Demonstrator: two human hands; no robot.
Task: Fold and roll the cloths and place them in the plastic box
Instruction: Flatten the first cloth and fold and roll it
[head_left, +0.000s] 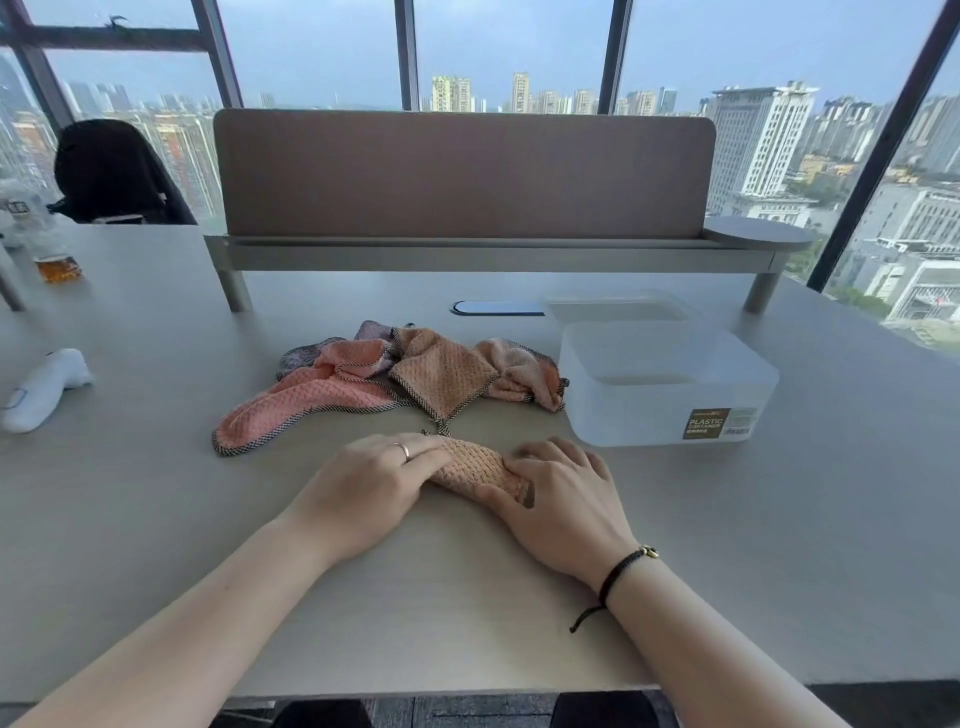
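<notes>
**Nearly rolled: one cloth under both hands, the pile waiting**

Here, a person's left hand (382, 475) and right hand (558, 496) press down on either end of a peach rolled cloth (475, 467) lying on the pale bench (779, 571). Each grip is curved over the roll, the fingers close together and bearing on the fabric rather than pinching it; the thumbs tuck in at the near side. Both forearms reach straight forward from the near edge, wrists low, the right one wearing a dark cord bracelet (615, 577), the left hand a ring (404, 451).

The likeliest trouble is the roll springing open. It looks thick and loosely wound, and nothing holds its loose edge except the palms, so lifting with one hand, or easing the pressure too soon, could let it unwind. A trailing corner loop (439, 427) of the next cloth lies just beyond the left grip and could snag and drag along.

Further beyond both grips sits the heap of unfolded cloths (384, 374), pink, peach and grey, tangled together. The clear plastic box (670, 410) stands open beyond and to the right of the right grip, seemingly empty, its lid (618, 306) behind it. A careless carry could clip the near wall.
</notes>
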